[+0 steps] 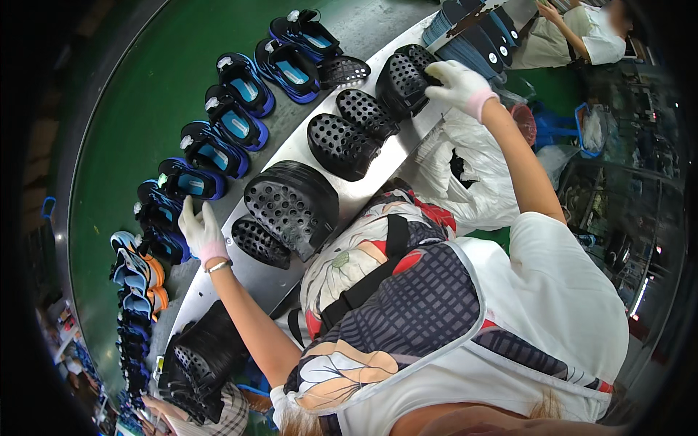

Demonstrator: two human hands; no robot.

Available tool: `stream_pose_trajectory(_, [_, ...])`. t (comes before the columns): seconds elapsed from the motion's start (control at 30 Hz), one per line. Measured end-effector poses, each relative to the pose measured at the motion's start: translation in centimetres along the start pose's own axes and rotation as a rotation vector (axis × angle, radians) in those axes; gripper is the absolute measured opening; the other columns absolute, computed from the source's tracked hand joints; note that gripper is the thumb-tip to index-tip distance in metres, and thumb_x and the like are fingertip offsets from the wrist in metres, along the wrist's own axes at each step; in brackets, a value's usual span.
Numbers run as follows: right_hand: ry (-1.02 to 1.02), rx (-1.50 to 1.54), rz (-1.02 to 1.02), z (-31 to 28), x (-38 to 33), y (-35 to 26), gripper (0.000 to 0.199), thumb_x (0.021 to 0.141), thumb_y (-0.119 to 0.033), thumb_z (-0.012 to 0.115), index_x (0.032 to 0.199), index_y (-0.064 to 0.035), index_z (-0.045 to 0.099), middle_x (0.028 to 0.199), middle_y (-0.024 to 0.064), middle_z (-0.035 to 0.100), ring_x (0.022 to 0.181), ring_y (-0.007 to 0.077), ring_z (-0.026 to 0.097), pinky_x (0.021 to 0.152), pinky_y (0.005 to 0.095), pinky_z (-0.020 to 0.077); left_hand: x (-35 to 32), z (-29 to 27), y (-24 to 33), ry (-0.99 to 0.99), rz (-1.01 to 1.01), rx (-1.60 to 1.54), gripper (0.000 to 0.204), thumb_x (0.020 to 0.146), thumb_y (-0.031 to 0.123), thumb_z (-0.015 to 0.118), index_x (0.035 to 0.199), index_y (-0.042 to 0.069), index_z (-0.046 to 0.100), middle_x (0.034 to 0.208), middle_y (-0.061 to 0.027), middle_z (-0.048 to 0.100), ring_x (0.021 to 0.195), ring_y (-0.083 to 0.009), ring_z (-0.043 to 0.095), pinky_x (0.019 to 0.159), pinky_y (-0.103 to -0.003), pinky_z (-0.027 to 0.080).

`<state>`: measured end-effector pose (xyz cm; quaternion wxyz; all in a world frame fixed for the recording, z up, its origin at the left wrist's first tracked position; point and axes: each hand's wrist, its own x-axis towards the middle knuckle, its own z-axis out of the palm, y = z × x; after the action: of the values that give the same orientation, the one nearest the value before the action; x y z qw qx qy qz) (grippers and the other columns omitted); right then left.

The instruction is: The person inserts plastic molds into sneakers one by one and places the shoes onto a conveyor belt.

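My right hand (458,88), in a white glove, has its thumb and fingers on the near edge of a black perforated plastic shoe-toe form (402,86) at the far end of a metal ledge. Part of its grip is hidden. More such forms stand on the ledge: a pair (343,145) in the middle and a thicker stack (292,203) closer to my left side. My left hand (201,231), also gloved, has its fingers stretched apart beside a black and blue shoe (190,179), with nothing held in them.
Black and blue shoes (236,120) line the green conveyor belt (156,87), with orange and light blue shoes (138,272) farther left. Dark insoles (476,43) stand stacked at the ledge's far end. A white plastic bag (472,163) hangs at my right. Another person (582,36) is beyond.
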<state>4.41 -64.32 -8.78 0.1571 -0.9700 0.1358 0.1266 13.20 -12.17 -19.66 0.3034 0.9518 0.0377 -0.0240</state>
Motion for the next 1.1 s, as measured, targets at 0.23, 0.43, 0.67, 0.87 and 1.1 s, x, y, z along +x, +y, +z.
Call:
stream_pose_trajectory(0.23, [-0.08, -0.196, -0.093, 2.2, 2.5, 0.3, 0.055, 0.07, -0.032, 0.071, 0.116, -0.0076, 0.054, 0.113, 0.0145, 0.053, 0.098, 0.0295, 0.059, 0.086, 0.0363, 0.0483, -2.8, -1.0, 0.6, -0.007, 0.042, -0.029, 0.035, 0.089, 0.023, 0.06, 0.12, 0.006, 0.061, 0.118, -0.0171, 0.058, 0.103, -0.0277, 0.06, 0.088, -0.035, 0.048])
stream_pose_trajectory(0.43, [-0.068, -0.15, -0.143, -1.7, 2.1, -0.9, 0.06, 0.065, -0.031, 0.076, 0.112, -0.0003, 0.054, 0.105, 0.0153, 0.054, 0.088, 0.0274, 0.06, 0.081, 0.0344, 0.0499, -3.3, -1.7, 1.2, 0.042, 0.008, -0.051, 0.033, 0.09, 0.022, 0.059, 0.117, 0.003, 0.062, 0.116, -0.0171, 0.06, 0.101, -0.0269, 0.061, 0.088, -0.034, 0.047])
stream_pose_trajectory(0.67, [-0.096, 0.258, -0.63, -3.1, 1.9, -17.4, 0.055, 0.066, -0.026, 0.078, 0.11, -0.0026, 0.055, 0.103, 0.011, 0.055, 0.087, 0.024, 0.061, 0.08, 0.0347, 0.0499, -2.3, -4.4, 10.9, -0.199, -0.175, -1.009, 0.048, 0.095, 0.032, 0.055, 0.128, -0.003, 0.051, 0.117, -0.0149, 0.06, 0.097, -0.0199, 0.063, 0.082, -0.03, 0.052])
stream_pose_trajectory(0.87, [-0.388, 0.358, -0.97, 1.9, 1.5, -32.4, 0.052, 0.074, -0.032, 0.072, 0.112, -0.001, 0.055, 0.103, 0.0159, 0.057, 0.095, 0.0301, 0.059, 0.084, 0.0361, 0.0484, -3.0, -7.4, 10.2, -0.322, -0.416, -1.963, 0.046, 0.091, 0.045, 0.059, 0.113, 0.006, 0.053, 0.102, -0.0099, 0.062, 0.095, -0.0211, 0.062, 0.084, -0.037, 0.053])
stream_pose_trajectory(1.1, [-0.624, 0.283, -0.722, 6.4, -0.4, -41.1, 0.046, 0.083, -0.035, 0.063, 0.111, 0.0016, 0.057, 0.088, 0.0223, 0.063, 0.083, 0.0352, 0.063, 0.076, 0.0383, 0.049, -2.2, -8.8, 3.3, 0.349, -0.302, -1.499, 0.029, 0.091, 0.032, 0.061, 0.086, 0.004, 0.056, 0.079, 0.0025, 0.052, 0.072, -0.0062, 0.045, 0.063, -0.023, 0.04])
